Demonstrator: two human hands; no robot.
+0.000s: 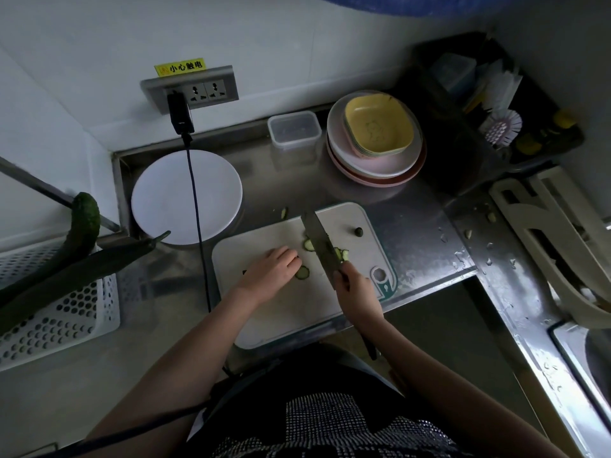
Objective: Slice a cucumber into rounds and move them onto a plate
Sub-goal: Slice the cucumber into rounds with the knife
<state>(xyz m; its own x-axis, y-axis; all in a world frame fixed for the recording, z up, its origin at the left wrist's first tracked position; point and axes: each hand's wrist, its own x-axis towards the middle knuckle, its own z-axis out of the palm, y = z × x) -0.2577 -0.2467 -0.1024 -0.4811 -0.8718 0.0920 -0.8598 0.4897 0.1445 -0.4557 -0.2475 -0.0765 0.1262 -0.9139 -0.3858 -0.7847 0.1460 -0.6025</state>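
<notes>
Between the white rectangular cutting board and the round white plate lies a strip of bare steel desk, crossed by a hanging black cable. Two long dark-green cucumbers jut from the white perforated basket toward the plate's near rim. A stack of pale plates with yellow bowls blocks the far right.

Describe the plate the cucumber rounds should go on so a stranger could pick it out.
Start at the grey wall socket panel; its black cable hangs down across the round white plate directly below, left of the white cutting board. Unlike the stacked pale plates holding yellow bowls, it sits alone.
</notes>
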